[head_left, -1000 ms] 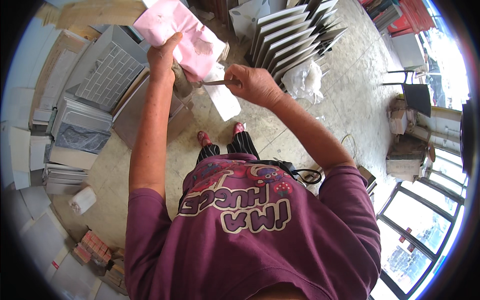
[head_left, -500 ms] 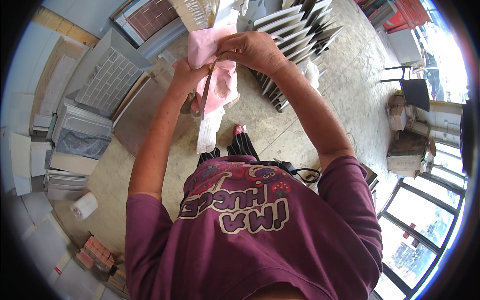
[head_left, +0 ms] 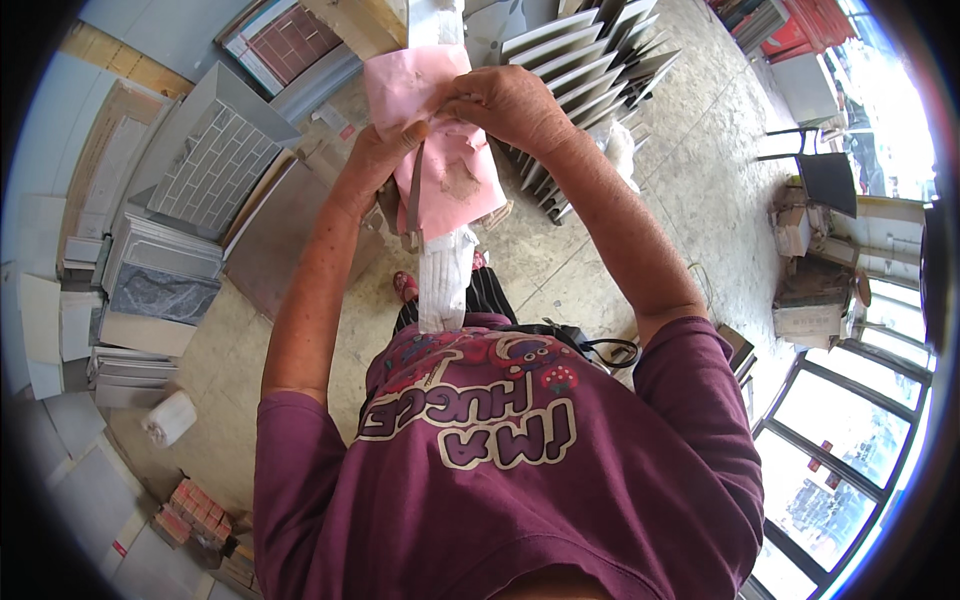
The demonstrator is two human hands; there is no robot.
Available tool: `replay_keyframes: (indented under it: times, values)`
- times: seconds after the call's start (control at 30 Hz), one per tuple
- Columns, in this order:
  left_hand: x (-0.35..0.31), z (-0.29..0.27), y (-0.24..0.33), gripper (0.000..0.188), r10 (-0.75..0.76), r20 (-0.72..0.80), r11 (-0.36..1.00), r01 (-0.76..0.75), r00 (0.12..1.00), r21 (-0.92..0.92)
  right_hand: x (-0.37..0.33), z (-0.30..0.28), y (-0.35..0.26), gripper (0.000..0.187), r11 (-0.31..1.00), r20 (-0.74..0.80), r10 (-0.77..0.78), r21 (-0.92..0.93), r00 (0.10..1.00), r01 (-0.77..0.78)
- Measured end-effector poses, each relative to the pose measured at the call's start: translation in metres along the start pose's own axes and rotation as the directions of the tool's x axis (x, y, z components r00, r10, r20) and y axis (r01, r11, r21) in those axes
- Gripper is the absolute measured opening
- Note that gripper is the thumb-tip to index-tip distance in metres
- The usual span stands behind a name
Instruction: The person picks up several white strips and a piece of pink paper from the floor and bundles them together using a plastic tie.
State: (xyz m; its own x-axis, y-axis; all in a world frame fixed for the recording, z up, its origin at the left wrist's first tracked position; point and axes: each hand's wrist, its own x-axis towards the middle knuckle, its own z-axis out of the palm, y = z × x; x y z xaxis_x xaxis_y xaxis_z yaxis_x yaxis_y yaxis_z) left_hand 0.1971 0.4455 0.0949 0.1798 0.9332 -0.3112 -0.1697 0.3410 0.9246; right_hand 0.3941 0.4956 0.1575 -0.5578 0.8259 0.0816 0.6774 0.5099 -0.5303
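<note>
A pink sheet [head_left: 455, 185], creased and with a brownish smudge, lies across a long white wrapped bundle [head_left: 442, 285] that points toward my body. My right hand [head_left: 512, 108] pinches the sheet near its middle, thumb and fingertips pressed together. On the other side my left hand [head_left: 378, 165] is closed on the sheet's left edge, its thumb on top and its other fingers partly hidden. A narrow dark strip [head_left: 415, 190] runs down from between the hands along the sheet's left side. Whether either hand also grips the strip or the bundle I cannot tell.
A rack of upright panels [head_left: 575, 70] stands just beyond my right hand. Tile sample boards [head_left: 215, 160] lean along the left wall. A brown board [head_left: 290, 235] lies on the floor at left. A black chair [head_left: 828, 183] and cardboard boxes [head_left: 810, 322] are at right.
The bundle's near end has swung right and come closer to my body. More of the pink sheet now shows, spread flatter below my hands. Both hands stay closed at nearly the same place.
</note>
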Motion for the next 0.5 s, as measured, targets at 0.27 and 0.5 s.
replay_keyframes:
  times: [0.27, 0.5]
  values:
    - [0.014, 0.004, -0.001, 0.041, 0.081, 0.084, 0.989, -0.091, 0.993, 0.119, 0.003, -0.001, -0.006, 0.020, 0.973, 0.074, 0.052, -0.227, 0.996, -0.034]
    - [0.035, -0.017, -0.012, 0.042, 0.085, -0.047, 0.837, -0.046, 0.995, 0.546, -0.003, -0.031, 0.020, 0.025, 0.880, 0.059, -0.090, -0.463, 0.994, 0.107]
